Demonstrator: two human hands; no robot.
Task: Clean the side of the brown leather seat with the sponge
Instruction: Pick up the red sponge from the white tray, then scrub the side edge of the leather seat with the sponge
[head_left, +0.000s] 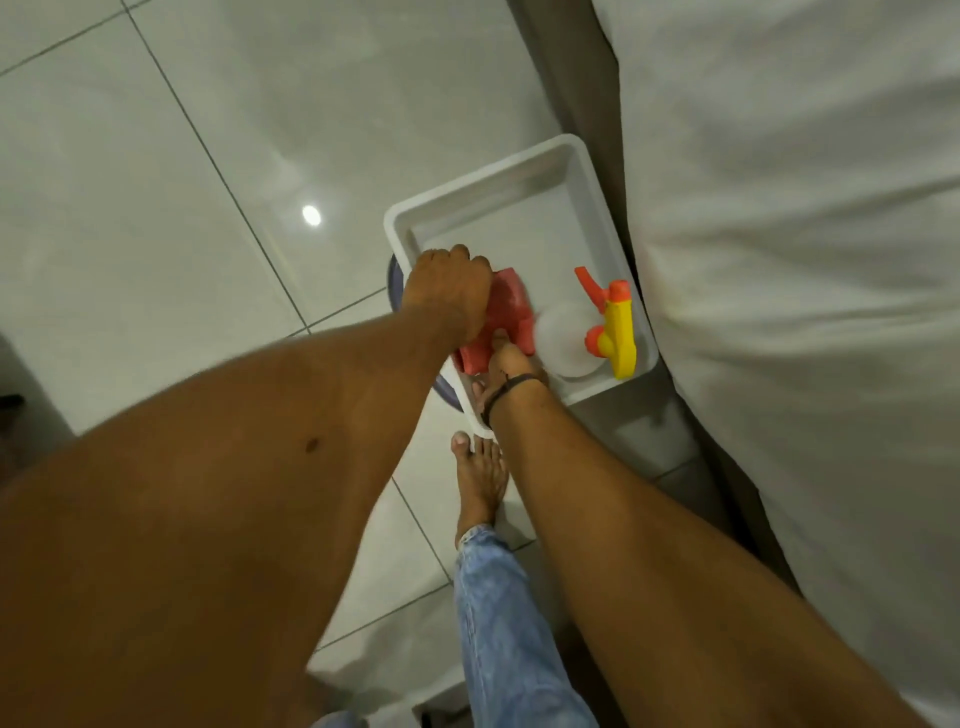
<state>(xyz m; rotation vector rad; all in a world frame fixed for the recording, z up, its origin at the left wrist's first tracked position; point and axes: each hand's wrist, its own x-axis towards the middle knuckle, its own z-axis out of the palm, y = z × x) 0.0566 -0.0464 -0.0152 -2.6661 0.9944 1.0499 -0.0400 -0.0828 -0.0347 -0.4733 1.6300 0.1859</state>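
Head view: both hands on the red sponge (506, 317) at the near-left edge of the white tray (571, 161). Left hand (449, 296) wraps it; right hand (511, 364) pinches the near end. Likely soft, light, slippery if wet; hold broad faces.
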